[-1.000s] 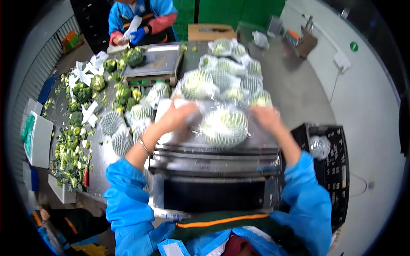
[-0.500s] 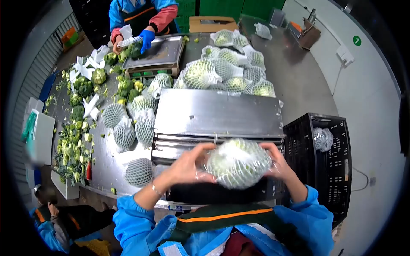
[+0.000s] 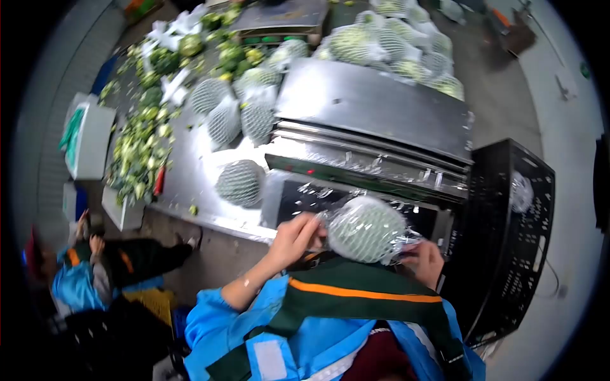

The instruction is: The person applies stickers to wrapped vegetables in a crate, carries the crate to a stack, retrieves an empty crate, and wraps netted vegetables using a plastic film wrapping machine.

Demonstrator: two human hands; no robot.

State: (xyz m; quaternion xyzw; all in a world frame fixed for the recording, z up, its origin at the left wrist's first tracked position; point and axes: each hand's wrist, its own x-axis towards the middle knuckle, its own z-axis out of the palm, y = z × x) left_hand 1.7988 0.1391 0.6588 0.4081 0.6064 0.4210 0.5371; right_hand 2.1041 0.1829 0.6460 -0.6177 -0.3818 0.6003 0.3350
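A round, pale green vegetable head in a white foam net (image 3: 367,230) sits in clear plastic film, close to my apron over the black plate of the wrapping machine (image 3: 293,206). On its left side, my left hand (image 3: 295,241) pinches gathered film between thumb and fingers. My right hand (image 3: 424,261) grips the film (image 3: 406,241) at the right side, its fingers slightly blurred. Left of the machine, another netted head (image 3: 240,183) rests on the metal table.
Several netted heads (image 3: 394,44) are piled behind the machine's steel cover (image 3: 375,105). Trimmings (image 3: 143,143) and a red-handled knife (image 3: 159,181) lie at left. A black crate (image 3: 540,235) holding a wrapped head (image 3: 522,192) stands at right. Another person (image 3: 95,273) is at lower left.
The wrapped head has come down and nearer my body. My hands have shifted from holding its sides to pinching the film at both ends. The view has tilted downward and turned.
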